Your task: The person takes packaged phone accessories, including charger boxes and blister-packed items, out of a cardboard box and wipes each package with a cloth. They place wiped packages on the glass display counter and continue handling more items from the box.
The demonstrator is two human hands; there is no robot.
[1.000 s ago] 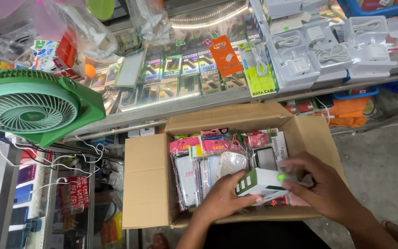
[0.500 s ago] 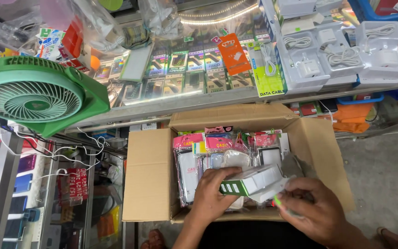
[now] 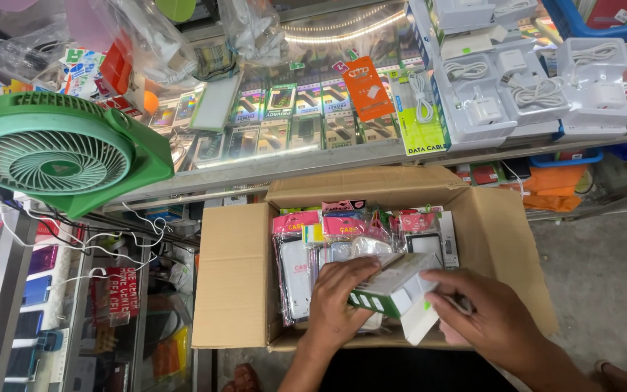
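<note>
- My left hand (image 3: 339, 299) curls its fingers over the white-and-green box (image 3: 392, 284), just above the cardboard carton (image 3: 237, 276).
- My right hand (image 3: 489, 316) pinches the box's open flap.
- Packaged phone cases (image 3: 306, 250) stand inside the carton.
- Green fan (image 3: 59, 152) sits beyond the carton, leftward.

A phone-accessory shop: glass counter (image 3: 270, 163) of boxed goods, hanging charging cables (image 3: 421, 98), packaged chargers (image 3: 538, 91).

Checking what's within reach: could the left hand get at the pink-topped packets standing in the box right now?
Probably yes: the left hand is already inside the box, beside the pink-topped packets, with nothing between them, though it holds the white carton.
</note>
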